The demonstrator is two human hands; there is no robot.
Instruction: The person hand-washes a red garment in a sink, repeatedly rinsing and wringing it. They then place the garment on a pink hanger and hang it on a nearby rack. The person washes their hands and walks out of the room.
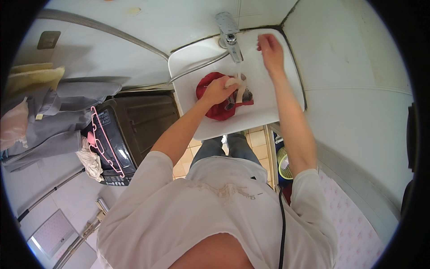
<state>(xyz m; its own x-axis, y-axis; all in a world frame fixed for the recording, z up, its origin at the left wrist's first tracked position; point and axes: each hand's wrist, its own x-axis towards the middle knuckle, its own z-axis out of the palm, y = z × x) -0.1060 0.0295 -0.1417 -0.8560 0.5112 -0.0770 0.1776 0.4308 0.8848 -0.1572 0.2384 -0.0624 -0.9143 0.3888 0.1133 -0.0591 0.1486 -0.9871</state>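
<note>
A red fabric cap (pixel 211 113) with a dark patterned inside and a pale band lies in the white washbasin (pixel 265 107). My left hand (pixel 218 90) rests over the cap and pinches a pale part at its edge; whether this is the band or a separate piece is hard to tell. Above it, the chrome faucet (pixel 236 50) lets a thin stream of water fall onto the cap. My right hand (pixel 271 52) is over the basin's back right corner, right of the faucet, with its fingers curled. Its palm side is hidden, so I cannot see whether it holds anything.
A metal hose (pixel 198 70) crosses the basin's left side. Left of the basin stands a dark washing machine (pixel 147 114) with a pink hanger (pixel 107 148) on it. Grey cloths (pixel 50 117) hang beyond. A green basket (pixel 285 164) sits below right. Walls close in behind and right.
</note>
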